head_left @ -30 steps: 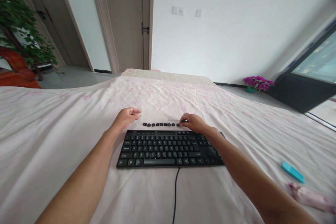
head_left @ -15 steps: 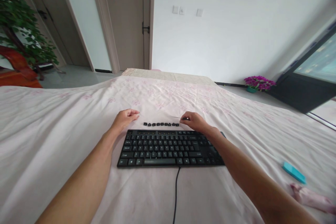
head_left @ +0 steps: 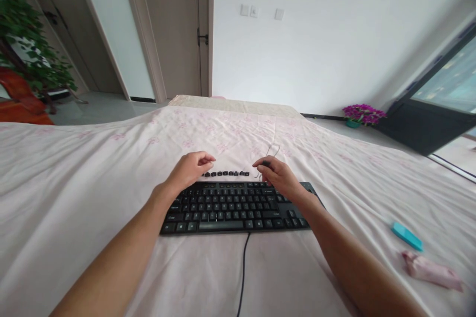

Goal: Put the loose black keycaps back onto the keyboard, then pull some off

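Note:
A black keyboard (head_left: 223, 226) lies on the pale bedspread, with a row of loose black keycaps (head_left: 225, 173) just beyond its far edge. At the row's left end hovers my left hand (head_left: 191, 168), its fingers loosely curled, thumb a little apart, with nothing visible in them. My right hand (head_left: 277, 171) is closed round the dark handle of a wire keycap puller (head_left: 274, 148), over the keyboard's far right part. The puller's wire loop sticks up beyond the fingers, and thin wire ends show below them at the row's right end. My hands hide the keyboard's upper corners in part.
The keyboard's cable (head_left: 244, 267) runs toward me over the bedspread (head_left: 92, 198). To the right lie a turquoise flat object (head_left: 407, 236) and a pink cloth bundle (head_left: 431, 271). Beyond the bed are a door (head_left: 171, 29), a potted plant and purple flowers (head_left: 364, 114).
My left hand has moved right, over the left end of the keycap row. My right hand has turned the keycap puller, so its wire now points upward and away instead of left.

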`<state>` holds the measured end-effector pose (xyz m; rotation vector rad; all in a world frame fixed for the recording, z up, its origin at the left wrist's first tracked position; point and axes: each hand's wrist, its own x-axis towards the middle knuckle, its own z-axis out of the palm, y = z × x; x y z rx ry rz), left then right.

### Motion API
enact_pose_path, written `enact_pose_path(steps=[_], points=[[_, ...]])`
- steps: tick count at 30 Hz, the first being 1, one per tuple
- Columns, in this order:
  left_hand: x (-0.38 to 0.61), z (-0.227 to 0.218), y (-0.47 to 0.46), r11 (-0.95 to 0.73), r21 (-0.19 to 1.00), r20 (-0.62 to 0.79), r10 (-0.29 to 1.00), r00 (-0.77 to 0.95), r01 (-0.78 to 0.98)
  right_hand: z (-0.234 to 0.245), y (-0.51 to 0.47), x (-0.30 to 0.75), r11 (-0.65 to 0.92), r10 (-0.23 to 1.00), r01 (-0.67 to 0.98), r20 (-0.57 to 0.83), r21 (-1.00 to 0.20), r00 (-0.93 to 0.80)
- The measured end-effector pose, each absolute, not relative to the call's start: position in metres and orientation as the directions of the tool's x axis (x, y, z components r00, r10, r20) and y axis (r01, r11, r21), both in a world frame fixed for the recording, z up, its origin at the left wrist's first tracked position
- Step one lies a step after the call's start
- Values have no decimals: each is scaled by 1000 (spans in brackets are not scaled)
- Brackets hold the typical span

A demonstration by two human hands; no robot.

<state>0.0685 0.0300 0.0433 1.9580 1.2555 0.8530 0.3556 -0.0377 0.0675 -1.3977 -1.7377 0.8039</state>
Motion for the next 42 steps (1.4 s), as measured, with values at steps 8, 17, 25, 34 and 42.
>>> enact_pose_path(steps=[8,17,25,34,42], points=[[126,44,-4,-387,766,111,866,487,513,55,-45,351,236,971,453,188,-860,-149],[135,39,-13,-434,714,122,850,512,550,50,-43,348,314,937,443,199,-840,-287],[135,38,-12,-450,701,129,843,523,553,49,-39,349,432,884,459,266,-776,-384],[135,39,-13,-458,690,124,838,532,561,48,-37,358,479,868,506,300,-717,-397],[137,39,-12,-463,664,114,839,532,588,47,-37,349,596,795,520,358,-611,-491]])
